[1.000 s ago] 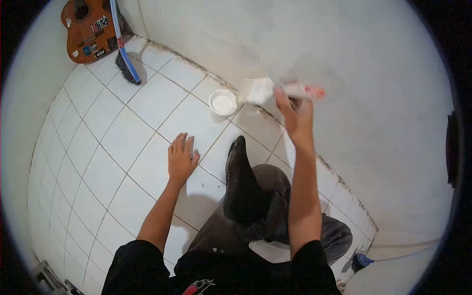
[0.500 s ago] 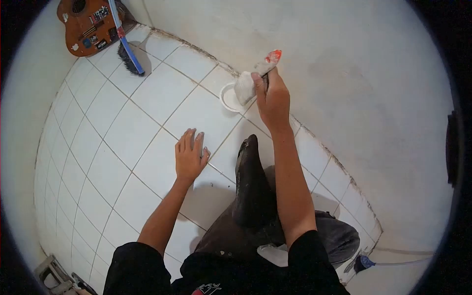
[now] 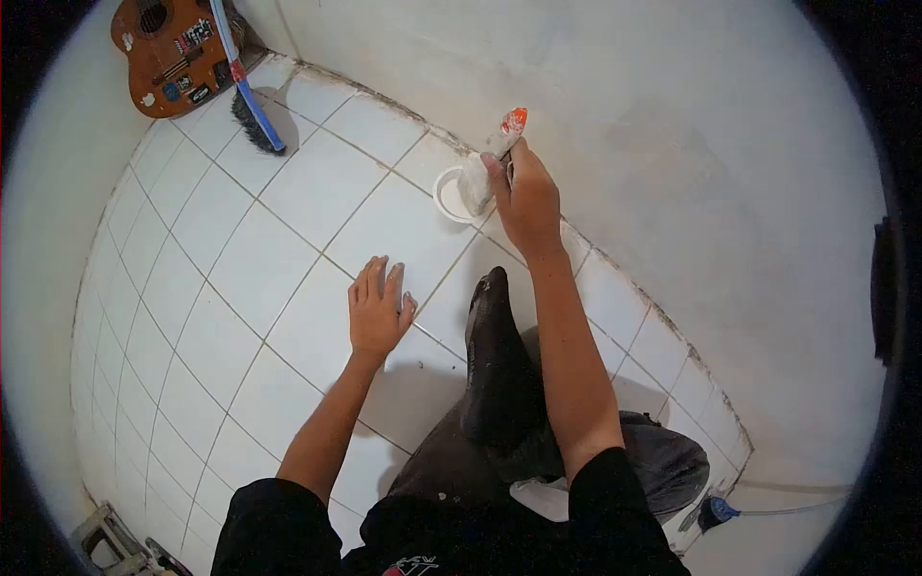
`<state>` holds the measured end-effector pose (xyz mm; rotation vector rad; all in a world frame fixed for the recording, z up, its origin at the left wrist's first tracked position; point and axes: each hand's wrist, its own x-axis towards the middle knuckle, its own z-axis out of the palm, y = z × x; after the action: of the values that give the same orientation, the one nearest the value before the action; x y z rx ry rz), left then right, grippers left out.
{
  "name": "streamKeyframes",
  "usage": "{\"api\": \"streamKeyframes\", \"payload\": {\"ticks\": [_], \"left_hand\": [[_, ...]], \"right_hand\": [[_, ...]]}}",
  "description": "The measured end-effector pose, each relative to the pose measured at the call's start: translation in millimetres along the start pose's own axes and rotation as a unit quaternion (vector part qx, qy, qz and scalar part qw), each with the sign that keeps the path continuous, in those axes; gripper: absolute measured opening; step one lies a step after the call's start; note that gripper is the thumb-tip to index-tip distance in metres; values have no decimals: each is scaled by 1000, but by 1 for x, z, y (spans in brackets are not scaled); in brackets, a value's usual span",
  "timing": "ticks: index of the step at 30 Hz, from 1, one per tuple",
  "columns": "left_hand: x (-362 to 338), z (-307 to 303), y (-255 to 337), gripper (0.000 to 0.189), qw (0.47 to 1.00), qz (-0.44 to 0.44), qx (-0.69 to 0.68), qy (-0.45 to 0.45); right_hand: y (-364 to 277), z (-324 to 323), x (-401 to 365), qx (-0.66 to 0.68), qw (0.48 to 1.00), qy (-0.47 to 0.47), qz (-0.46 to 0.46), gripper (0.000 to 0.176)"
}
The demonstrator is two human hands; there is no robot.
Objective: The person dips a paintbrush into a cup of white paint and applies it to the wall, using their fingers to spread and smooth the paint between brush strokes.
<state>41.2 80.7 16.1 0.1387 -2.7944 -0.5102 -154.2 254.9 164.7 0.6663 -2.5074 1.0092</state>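
My right hand (image 3: 526,199) grips a paintbrush (image 3: 487,159) with an orange-tipped handle and white-coated bristles. The bristles dip into a small white cup (image 3: 449,194) of white paint that stands on the tiled floor by the wall's foot. My left hand (image 3: 377,311) lies flat on a white floor tile with its fingers spread, holding nothing. My leg in a dark sock (image 3: 497,355) stretches between the two arms toward the cup.
A whitish wall (image 3: 672,134) rises on the right, with a dirty seam along its base. A brown guitar (image 3: 171,53) leans in the far corner beside a blue-handled brush (image 3: 250,106). A metal frame (image 3: 101,538) shows at bottom left, a blue fitting (image 3: 715,511) at bottom right.
My right hand swung the paintbrush down from the wall, where it was held sideways, into the white cup. My left hand stayed flat on the floor.
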Motion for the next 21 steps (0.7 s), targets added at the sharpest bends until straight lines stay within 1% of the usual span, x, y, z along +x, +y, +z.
{"api": "streamKeyframes", "payload": {"ticks": [7, 10, 12, 13, 14, 15, 16, 17, 18, 19, 20, 21], "left_hand": [[1, -1, 1, 53, 1000, 6, 11, 7], [1, -4, 2, 53, 1000, -3, -9, 4], [1, -2, 1, 53, 1000, 3, 1, 6], [1, -2, 1, 53, 1000, 5, 1, 9], [0, -1, 1, 53, 1000, 6, 4, 10], [0, -1, 0, 53, 1000, 6, 6, 10], [-1, -1, 1, 53, 1000, 11, 7, 12], [-1, -1, 1, 53, 1000, 11, 8, 14], [-1, -1, 2, 53, 1000, 12, 10, 17], [-1, -1, 2, 53, 1000, 18, 10, 20], [-1, -2, 3, 51, 1000, 17, 12, 21], [0, -2, 4, 50, 999, 15, 15, 24]], "right_hand": [[2, 1, 0, -12, 1000, 3, -12, 28], [8, -4, 0, -1, 1000, 9, 6, 27], [18, -4, -1, 88, 991, 55, 78, 28], [20, -5, -1, 88, 991, 59, 76, 28], [23, -7, -3, 180, 971, 90, 130, 30], [27, -9, -6, 269, 938, 120, 182, 32], [35, -5, -7, 315, 912, 151, 217, 28], [45, -6, -12, 315, 911, 156, 216, 28], [44, -13, -18, 406, 853, 150, 292, 26], [43, -20, -23, 491, 780, 140, 361, 25], [41, -28, -27, 536, 739, 126, 388, 25], [41, -33, -31, 538, 740, 132, 381, 25]]}}
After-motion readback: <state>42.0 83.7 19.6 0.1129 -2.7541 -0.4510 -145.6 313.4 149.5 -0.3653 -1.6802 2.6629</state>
